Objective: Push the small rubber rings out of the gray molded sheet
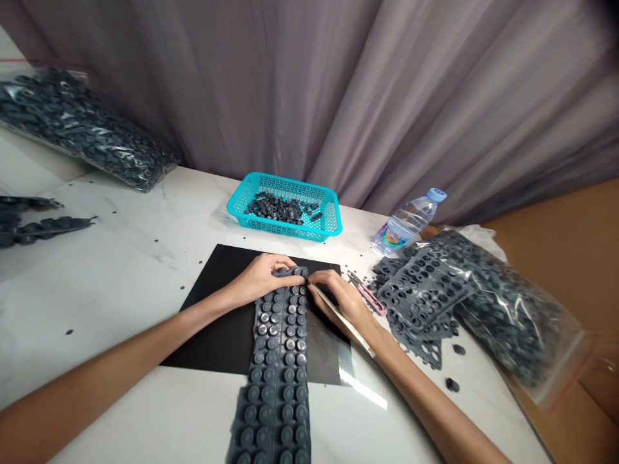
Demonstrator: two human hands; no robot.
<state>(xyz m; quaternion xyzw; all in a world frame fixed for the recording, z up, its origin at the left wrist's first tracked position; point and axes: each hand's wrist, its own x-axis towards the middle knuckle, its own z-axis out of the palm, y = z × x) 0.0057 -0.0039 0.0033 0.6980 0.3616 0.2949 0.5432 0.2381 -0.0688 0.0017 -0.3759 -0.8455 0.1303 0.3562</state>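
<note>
A long dark grey rubber sheet [275, 361] with rows of round raised caps runs from the near table edge up over a black mat [207, 328]. My left hand [264, 278] grips the far end of this sheet, thumb laid across its top. Close by on the right, my right hand [341, 296] is closed round a slim, pale, pen-like tool [349, 327]. The tool's tip meets the sheet's far right corner beside my left thumb; whether it is a blade is too small to tell.
Behind the mat stands a turquoise basket [285, 232] of small dark rubber pieces. To the right are pink-handled scissors [370, 298], punched-out rubber sheets [416, 290], a water bottle [406, 222] and a filled plastic bag [517, 316]. Another filled bag [91, 132] lies back left.
</note>
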